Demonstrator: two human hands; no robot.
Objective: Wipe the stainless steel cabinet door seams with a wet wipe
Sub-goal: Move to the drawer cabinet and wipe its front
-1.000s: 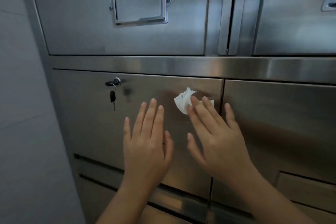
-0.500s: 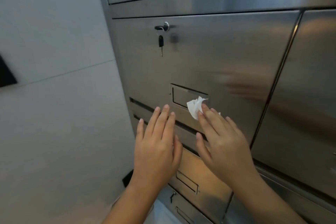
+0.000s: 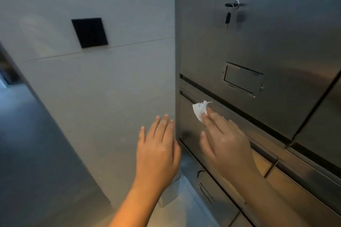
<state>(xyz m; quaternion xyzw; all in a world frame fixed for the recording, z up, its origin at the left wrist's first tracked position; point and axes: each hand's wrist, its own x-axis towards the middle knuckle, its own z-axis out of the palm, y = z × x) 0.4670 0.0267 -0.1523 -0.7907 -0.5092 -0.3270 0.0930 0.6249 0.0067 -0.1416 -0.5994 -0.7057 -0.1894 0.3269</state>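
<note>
Now the right hand (image 3: 227, 143) presses the wet wipe (image 3: 200, 109) to the cabinet (image 3: 276, 42), fingers (image 3: 214, 120) straight; left hand (image 3: 158, 151) flat.

The right hand (image 3: 225, 143) now presses the wet wipe (image 3: 200, 109) lower, at a horizontal seam (image 3: 188, 96) below the keyed door (image 3: 276, 42) at frame centre, while the left hand (image 3: 158, 151) has left the steel and is in front of the grey wall (image 3: 110, 97).

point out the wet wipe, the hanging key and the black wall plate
wet wipe (image 3: 200, 109): head view, crumpled white middle
hanging key (image 3: 228, 18): head view, its black head
black wall plate (image 3: 89, 32): head view, centre of face
</note>
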